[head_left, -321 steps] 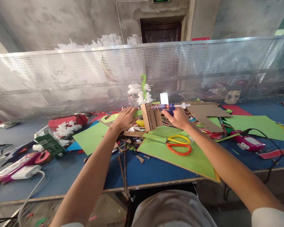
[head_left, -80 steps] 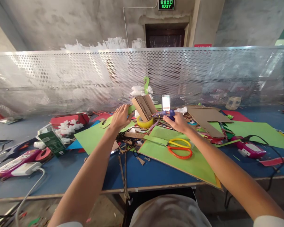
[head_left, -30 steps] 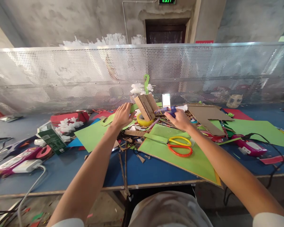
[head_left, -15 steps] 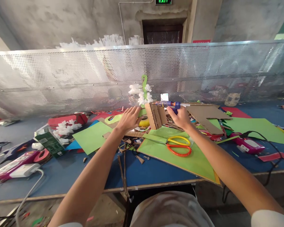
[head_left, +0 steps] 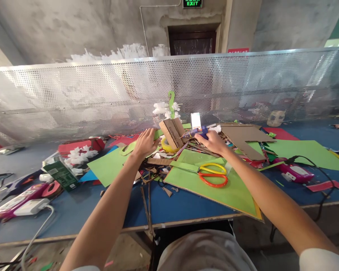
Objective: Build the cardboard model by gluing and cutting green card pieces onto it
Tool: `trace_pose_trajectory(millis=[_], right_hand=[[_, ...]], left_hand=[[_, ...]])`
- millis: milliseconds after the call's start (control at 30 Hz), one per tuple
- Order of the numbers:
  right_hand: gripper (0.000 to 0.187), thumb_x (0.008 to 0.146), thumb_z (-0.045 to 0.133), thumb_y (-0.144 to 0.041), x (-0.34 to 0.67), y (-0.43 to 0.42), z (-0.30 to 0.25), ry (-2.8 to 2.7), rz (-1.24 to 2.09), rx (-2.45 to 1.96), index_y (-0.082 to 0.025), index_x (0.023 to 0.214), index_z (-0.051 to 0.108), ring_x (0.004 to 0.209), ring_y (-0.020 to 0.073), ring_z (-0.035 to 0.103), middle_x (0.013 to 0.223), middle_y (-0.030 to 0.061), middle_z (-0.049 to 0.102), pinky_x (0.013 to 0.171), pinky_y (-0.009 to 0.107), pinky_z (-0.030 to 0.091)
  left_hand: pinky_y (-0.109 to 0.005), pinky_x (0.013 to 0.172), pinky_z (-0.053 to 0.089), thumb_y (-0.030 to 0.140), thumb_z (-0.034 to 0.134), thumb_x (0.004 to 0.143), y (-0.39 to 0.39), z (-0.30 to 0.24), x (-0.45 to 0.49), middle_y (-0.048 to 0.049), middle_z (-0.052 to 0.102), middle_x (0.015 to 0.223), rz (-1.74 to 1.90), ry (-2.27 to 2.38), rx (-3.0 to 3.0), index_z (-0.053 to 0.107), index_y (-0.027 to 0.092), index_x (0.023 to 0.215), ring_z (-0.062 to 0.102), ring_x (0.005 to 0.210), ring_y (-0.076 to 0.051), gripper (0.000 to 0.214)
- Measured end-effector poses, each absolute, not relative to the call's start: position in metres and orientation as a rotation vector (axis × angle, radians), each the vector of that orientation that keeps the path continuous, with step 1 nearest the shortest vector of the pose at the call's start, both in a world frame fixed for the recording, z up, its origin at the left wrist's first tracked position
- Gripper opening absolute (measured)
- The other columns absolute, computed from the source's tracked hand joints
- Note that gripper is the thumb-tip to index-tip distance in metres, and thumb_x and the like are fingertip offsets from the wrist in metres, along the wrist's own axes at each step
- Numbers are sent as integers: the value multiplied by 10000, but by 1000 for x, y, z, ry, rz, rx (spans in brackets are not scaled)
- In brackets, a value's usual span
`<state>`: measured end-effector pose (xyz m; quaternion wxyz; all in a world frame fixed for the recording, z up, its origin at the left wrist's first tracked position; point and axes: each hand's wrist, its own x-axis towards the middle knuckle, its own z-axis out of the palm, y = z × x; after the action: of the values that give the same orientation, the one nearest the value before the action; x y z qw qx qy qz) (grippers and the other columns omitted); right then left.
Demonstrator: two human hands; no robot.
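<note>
Where my right hand (head_left: pixel 211 141) closes: I have the fingers clamped around the handle of a blue-purple hot-glue gun (head_left: pixel 197 132), its nozzle pointing left at the printed cardboard; I cannot tell whether the tip touches.
Left hand (head_left: pixel 145 143): I pinch a bright-green strip with a hooked end (head_left: pixel 158 133) between fingers and thumb; the hook shows on the far side of my knuckles.
Box: a brown cardboard block with black printing (head_left: pixel 171 132) tilts to the left between my two hands, just beyond the strip; the join between them is hidden from me.
Tape: a yellow ring-shaped roll (head_left: pixel 166 146) lies below the box, partly covered by it.
Flowers: behind the box, a green paper stem with a curled top (head_left: pixel 171 102) stands upright among white crumpled blossoms (head_left: pixel 160 108).
Screen: a white lit rectangle (head_left: pixel 196 120) stands just behind the glue gun.
Scissors: a pair with one yellow and one orange handle (head_left: pixel 213 180) lies nearer me, on a green sheet (head_left: pixel 228 197).
Flat card: an angular brown cardboard piece (head_left: pixel 243 137) lies to the right of my right hand.
Table: a blue worktop (head_left: pixel 183 207) carries everything, with a perforated metal panel (head_left: pixel 101 94) along its far side.
</note>
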<state>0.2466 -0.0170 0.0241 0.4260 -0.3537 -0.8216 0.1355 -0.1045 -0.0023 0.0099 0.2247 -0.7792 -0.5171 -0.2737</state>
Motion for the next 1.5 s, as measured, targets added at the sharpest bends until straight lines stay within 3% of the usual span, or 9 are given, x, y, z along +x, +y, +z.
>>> trace_pose_trajectory(millis=[167, 267, 367, 600, 767, 933, 1067, 1300, 1500], right_hand=[[413, 929, 673, -620, 256, -17, 27, -1835, 1054, -657, -227, 859, 569, 476, 112, 420, 645, -42, 478, 469, 280, 338], [303, 843, 793, -403, 265, -16, 28, -1873, 1212, -603, -227, 878, 549, 465, 85, 389, 644, -58, 492, 466, 251, 318], [260, 809, 785, -320, 272, -12, 26, -1929, 1226, -680, -221, 855, 549, 467, 85, 394, 629, -52, 509, 481, 250, 329], [266, 818, 802, -373, 278, 9, 13, -2193, 735, -1295, -200, 823, 600, 680, 197, 629, 741, 30, 665, 603, 270, 452], [323, 958, 671, -498, 277, 10, 12, -2457, 269, -1518, -178, 935, 702, 837, 244, 700, 879, 88, 764, 647, 255, 410], [504, 926, 665, -657, 263, 7, 5, -2505, -15, -1677, -159, 896, 736, 774, 265, 714, 874, 159, 782, 608, 288, 349], [503, 885, 705, -675, 248, 10, -8, -2510, -79, -1617, -175, 847, 741, 786, 279, 722, 825, 142, 779, 606, 296, 337], [414, 904, 698, -619, 233, 11, -22, -2433, -43, -1586, -215, 973, 755, 901, 296, 739, 994, 127, 801, 639, 298, 396], [390, 895, 763, -497, 233, 1, -7, -2414, -16, -1478, -169, 1099, 705, 918, 262, 723, 1042, 128, 792, 697, 286, 430]], left_hand=[[-486, 977, 506, 402, 481, 1009, 1, 8, -110, -187, 669, 1202, -798, -1543, -2094, 508, 176, 1310, 634, 1163, -376, 378], [-478, 966, 512, 408, 486, 1010, 1, 7, -110, -183, 681, 1188, -806, -1586, -2092, 511, 177, 1303, 646, 1158, -377, 374], [-471, 954, 518, 423, 484, 1015, 2, 7, -110, -180, 685, 1200, -814, -1604, -2093, 515, 182, 1306, 658, 1145, -373, 379], [-498, 934, 527, 449, 461, 1019, 2, 10, -112, -203, 682, 1239, -858, -1656, -2046, 522, 164, 1329, 661, 1154, -395, 426], [-509, 948, 524, 427, 460, 1013, 1, 10, -112, -208, 681, 1253, -873, -1631, -2052, 509, 164, 1349, 656, 1162, -398, 429], [-498, 952, 524, 412, 464, 1012, 2, 10, -110, -200, 681, 1230, -853, -1640, -2053, 519, 161, 1326, 664, 1144, -387, 405], [-500, 945, 525, 418, 458, 1012, 1, 10, -110, -206, 678, 1218, -823, -1655, -2050, 519, 150, 1322, 663, 1137, -392, 415], [-500, 952, 518, 395, 458, 1005, -1, 11, -108, -198, 687, 1180, -819, -1661, -2055, 514, 167, 1310, 653, 1146, -390, 385], [-478, 954, 519, 393, 455, 1008, 0, 10, -108, -191, 686, 1180, -795, -1674, -2037, 513, 168, 1302, 664, 1131, -374, 374]])
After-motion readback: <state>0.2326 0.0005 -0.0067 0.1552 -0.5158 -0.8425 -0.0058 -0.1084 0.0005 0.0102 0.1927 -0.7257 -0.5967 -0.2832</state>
